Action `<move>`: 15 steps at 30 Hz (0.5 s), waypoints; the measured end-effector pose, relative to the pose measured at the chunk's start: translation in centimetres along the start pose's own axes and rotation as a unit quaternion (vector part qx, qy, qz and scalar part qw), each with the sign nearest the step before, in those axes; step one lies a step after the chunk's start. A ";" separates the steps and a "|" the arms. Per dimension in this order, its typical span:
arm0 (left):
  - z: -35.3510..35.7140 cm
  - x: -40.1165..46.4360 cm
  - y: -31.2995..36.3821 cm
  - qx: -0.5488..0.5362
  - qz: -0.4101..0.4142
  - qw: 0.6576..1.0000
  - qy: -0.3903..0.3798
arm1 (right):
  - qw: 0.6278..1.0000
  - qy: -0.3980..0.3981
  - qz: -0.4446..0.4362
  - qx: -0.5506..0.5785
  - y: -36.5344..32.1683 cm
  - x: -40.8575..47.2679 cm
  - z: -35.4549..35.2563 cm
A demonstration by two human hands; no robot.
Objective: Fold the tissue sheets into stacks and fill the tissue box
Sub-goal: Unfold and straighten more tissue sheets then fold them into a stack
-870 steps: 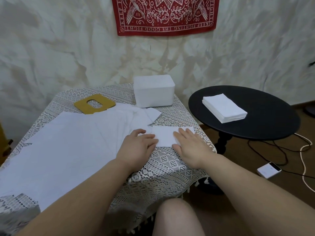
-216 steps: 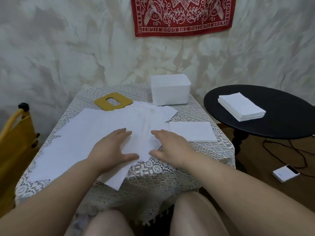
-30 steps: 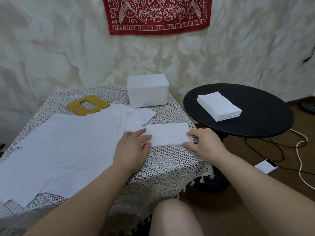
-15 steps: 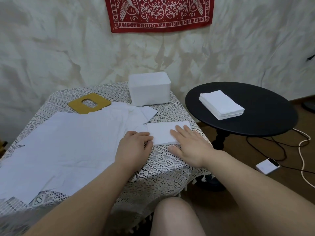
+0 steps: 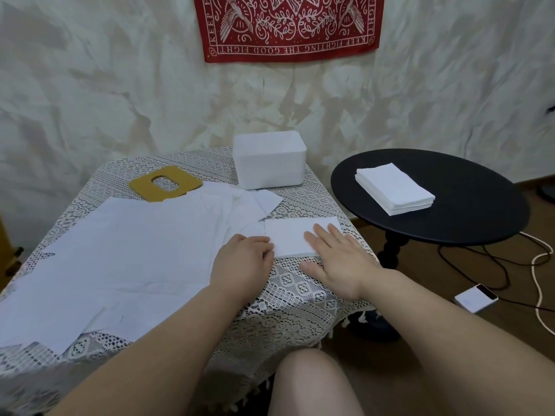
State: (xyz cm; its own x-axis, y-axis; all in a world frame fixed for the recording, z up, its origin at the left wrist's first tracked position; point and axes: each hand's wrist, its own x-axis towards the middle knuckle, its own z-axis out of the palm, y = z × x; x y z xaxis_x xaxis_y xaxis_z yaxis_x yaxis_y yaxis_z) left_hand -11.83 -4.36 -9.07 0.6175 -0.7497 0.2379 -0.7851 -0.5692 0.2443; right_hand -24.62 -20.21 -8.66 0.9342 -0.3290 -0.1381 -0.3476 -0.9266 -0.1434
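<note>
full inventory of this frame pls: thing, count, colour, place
folded tissue: 1, white, near right part of the lace table, under both hands
unfolded tissue sheets: overlapping pile, count unclear, white, left and middle of the lace table
tissue box: 1, white, far edge of the lace table
box lid: 1, mustard yellow with a slot, left of the tissue box
lace table: 1, white lace cloth, centre
folded stack: 1, white, on the round table
round table: 1, black, right
phone: 1, white, floor at right
cables: several, black and white, floor at right
wall hanging: 1, red with white print, wall
left hand: fingers curled at the folded tissue's left edge
right hand: flat, pressing the folded tissue
</note>
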 end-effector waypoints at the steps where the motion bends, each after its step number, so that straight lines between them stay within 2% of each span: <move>1: -0.2 0.1 0.0 0.008 0.002 1.000 -0.010 | 1.000 -0.002 0.001 0.004 -0.1 0.0 -0.1; 4: -1.0 0.2 -0.1 0.010 0.008 1.000 -0.024 | 1.000 -0.004 0.017 0.018 -0.5 0.1 -0.9; 7: -2.4 -0.5 -1.4 -0.011 -0.002 1.000 0.003 | 0.999 0.024 0.023 0.010 -1.6 0.3 -1.5; 11: -4.5 -2.1 -5.1 0.033 -0.037 0.998 0.039 | 0.996 0.079 -0.024 0.035 -4.7 0.5 -1.4; 15: -5.8 -4.2 -8.5 0.025 -0.060 0.998 -0.014 | 0.988 0.107 -0.081 0.075 -8.3 1.2 -1.2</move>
State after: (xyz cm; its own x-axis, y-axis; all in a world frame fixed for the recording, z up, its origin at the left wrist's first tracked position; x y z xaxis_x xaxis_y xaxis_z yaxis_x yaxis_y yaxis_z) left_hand -7.49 5.58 -6.68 0.7063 -0.6839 0.1827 -0.7073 -0.6714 0.2212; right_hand -20.48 -13.11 -6.42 0.9686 -0.2245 0.1070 -0.1851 -0.9380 -0.2932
